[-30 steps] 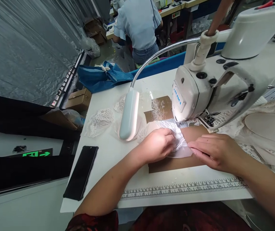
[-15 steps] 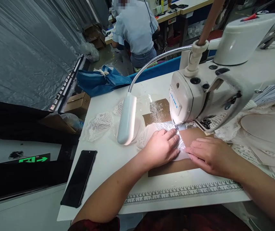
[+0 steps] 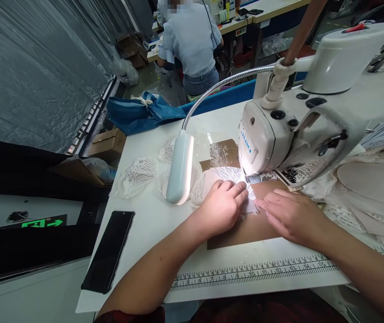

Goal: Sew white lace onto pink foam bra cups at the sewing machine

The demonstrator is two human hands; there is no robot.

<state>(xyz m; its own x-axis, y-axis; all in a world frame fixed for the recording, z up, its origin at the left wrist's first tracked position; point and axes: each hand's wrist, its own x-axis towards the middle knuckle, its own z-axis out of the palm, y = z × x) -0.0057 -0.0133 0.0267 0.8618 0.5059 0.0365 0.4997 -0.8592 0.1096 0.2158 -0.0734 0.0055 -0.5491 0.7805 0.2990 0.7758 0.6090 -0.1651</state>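
The white lace piece [image 3: 227,172] is placed under the sewing machine head [image 3: 261,139], at 12 to 1 o'clock from the left hand [image 3: 224,204] and at about 10 o'clock from the right hand [image 3: 289,215]. Its long axis, partly covered by fingers, seems to be slanted from 10 towards 4 o'clock. The left hand is the nearer: it is laid palm down on the lace with fingers extended, and nothing is seen to be clasped. By the right hand's pointed forefinger the lace's lower corner is met; whether it is pinched there cannot be told.

The lace is openwork and thin, backed by paler, smooth cloth. Beneath it a flat brown sheet [image 3: 239,235], straight-edged and glossy in places, is laid on the smooth white surface [image 3: 151,215]. At 10 o'clock from the left hand, scalloped, sheer lace cutouts [image 3: 141,176] are spread beyond a rounded lamp [image 3: 180,170].
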